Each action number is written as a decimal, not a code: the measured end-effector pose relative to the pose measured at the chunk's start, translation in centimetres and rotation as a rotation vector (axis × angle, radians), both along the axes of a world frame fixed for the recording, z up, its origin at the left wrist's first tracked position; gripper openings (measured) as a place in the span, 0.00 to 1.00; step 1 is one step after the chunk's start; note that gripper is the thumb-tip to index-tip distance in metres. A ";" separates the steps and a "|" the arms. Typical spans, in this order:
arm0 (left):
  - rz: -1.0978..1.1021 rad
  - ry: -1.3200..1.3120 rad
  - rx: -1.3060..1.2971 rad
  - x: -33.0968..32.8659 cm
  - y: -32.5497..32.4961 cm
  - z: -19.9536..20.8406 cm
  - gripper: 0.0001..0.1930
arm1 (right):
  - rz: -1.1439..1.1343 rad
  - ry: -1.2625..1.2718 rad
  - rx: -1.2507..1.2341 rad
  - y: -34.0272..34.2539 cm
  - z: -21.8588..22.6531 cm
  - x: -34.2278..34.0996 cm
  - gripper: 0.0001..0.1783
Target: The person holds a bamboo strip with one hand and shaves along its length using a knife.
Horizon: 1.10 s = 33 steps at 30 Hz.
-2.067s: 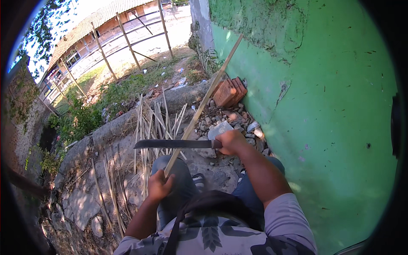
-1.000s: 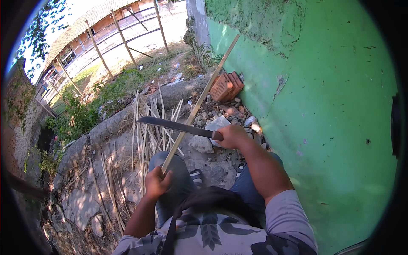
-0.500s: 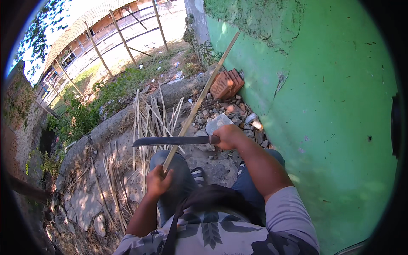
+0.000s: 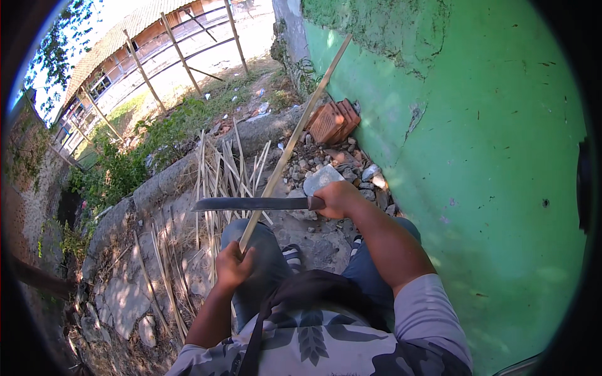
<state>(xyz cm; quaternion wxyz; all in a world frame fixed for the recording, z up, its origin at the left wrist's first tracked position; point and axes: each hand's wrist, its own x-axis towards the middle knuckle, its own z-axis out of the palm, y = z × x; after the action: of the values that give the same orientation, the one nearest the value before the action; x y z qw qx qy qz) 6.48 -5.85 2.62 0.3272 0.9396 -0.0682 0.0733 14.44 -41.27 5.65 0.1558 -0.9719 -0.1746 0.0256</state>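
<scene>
My left hand [image 4: 234,266] is closed round the near end of a long, pale bamboo strip [image 4: 290,147], just above my left knee. From there the strip slants up and away toward the green wall. My right hand [image 4: 338,200] grips the short brown handle of a machete [image 4: 257,204]. Its long dark blade lies level, pointing left, and crosses the strip a little beyond my left hand. Whether the edge bites into the strip or only rests against it, I cannot tell.
Loose split strips [image 4: 216,169] lie on the ground ahead and to the left. Terracotta tiles [image 4: 335,122] lean beside the green wall [image 4: 489,188], above a heap of stones [image 4: 370,182]. A low stone kerb [image 4: 166,182] runs behind the strips. Bamboo posts [image 4: 179,53] stand farther off.
The machete has risen very slightly, and the strip's far end has tilted a little up and to the left. Both hands keep their grips.
</scene>
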 end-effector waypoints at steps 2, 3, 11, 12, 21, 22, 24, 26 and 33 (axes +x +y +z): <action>-0.001 -0.012 -0.005 0.0 0.1 -0.2 0.18 | -0.001 0.020 -0.004 -0.1 0.5 0.1 0.14; -0.002 -0.014 -0.005 0.1 0.0 -0.2 0.18 | -0.002 0.038 -0.009 -0.2 0.7 0.1 0.13; 0.005 0.007 0.055 -0.1 -0.2 0.8 0.19 | -0.029 0.005 -0.006 -0.8 0.7 0.1 0.11; 0.001 0.013 0.030 0.0 -0.1 0.9 0.19 | -0.044 -0.035 -0.013 -0.9 1.2 -0.1 0.11; 0.013 0.116 0.003 0.2 0.1 0.8 0.19 | 0.032 -0.078 -0.045 1.0 0.5 -0.6 0.09; 0.003 0.113 0.015 0.2 0.2 0.8 0.18 | 0.082 -0.094 -0.093 1.5 -0.2 -0.4 0.10; -0.006 0.095 0.022 0.2 0.4 0.4 0.19 | 0.104 -0.083 -0.124 1.5 -0.1 0.0 0.10; -0.018 0.079 0.030 0.0 0.5 0.3 0.19 | 0.126 -0.070 -0.155 0.9 -0.3 0.6 0.11; 0.013 0.103 -0.026 0.5 0.2 0.0 0.19 | -0.323 -0.076 0.219 -2.4 -1.3 1.4 0.11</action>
<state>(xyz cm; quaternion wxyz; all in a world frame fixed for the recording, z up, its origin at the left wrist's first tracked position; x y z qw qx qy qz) 7.02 -5.62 2.63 0.3420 0.9382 -0.0444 0.0280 15.89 -43.63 4.35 0.2558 -0.9648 -0.0239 -0.0557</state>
